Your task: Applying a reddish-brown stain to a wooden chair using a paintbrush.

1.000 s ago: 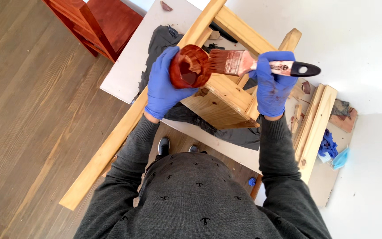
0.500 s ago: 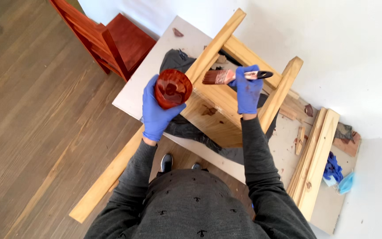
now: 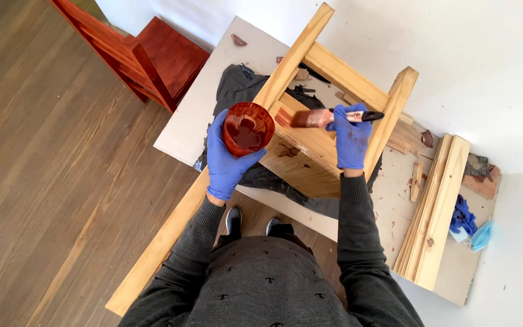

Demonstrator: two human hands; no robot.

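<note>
While perhaps touching the wooden frame [image 3: 310, 142], brush [image 3: 328, 117] clenched in right hand [image 3: 351, 140], cup [image 3: 247, 128] in left hand [image 3: 225, 158].

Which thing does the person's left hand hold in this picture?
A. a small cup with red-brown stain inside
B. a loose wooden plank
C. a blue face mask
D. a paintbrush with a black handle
A: the left hand, in a blue glove, grips the stain cup, while the right hand holds the paintbrush against the unpainted wooden frame.
</note>
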